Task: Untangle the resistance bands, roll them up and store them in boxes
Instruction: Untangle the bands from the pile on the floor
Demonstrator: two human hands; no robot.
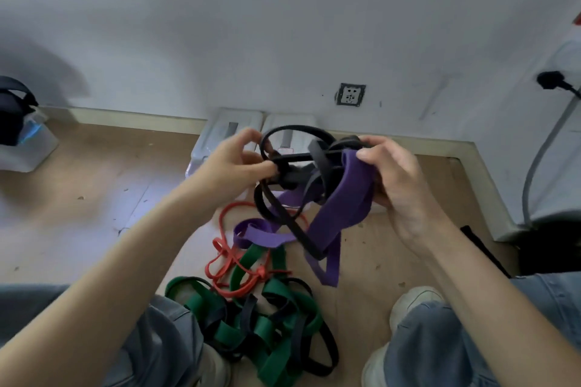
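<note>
A knot of black band and wide purple band hangs in the air between my hands. My left hand pinches a black strand at the knot's left side. My right hand grips the purple and black bands at the right. The purple band trails down to the floor. Below, a thin red band lies looped, and a pile of green and black bands sits tangled between my knees. Two clear plastic boxes stand by the wall behind my hands.
A wall socket is above the boxes. A clear box with a black strap stands at far left. At right, a grey cable runs down a white appliance. My shoes and jeans-clad knees flank the pile on the wooden floor.
</note>
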